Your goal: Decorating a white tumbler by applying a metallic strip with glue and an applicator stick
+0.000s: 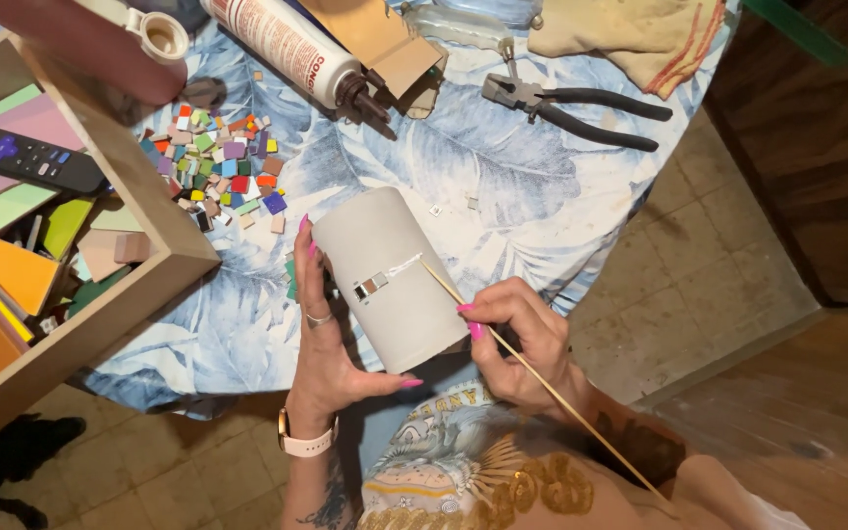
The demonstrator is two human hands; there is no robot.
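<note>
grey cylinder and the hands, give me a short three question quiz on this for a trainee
1. True or false: the left hand holds the grey cylinder.
2. What does the right hand hold? A) pliers B) thin wooden stick C) remote
3. What lies in a heap above the cylinder, beside the wooden box?

Key: 1 true. 2 B, the thin wooden stick; the pliers lie on the table. 3 small coloured tiles.
</note>
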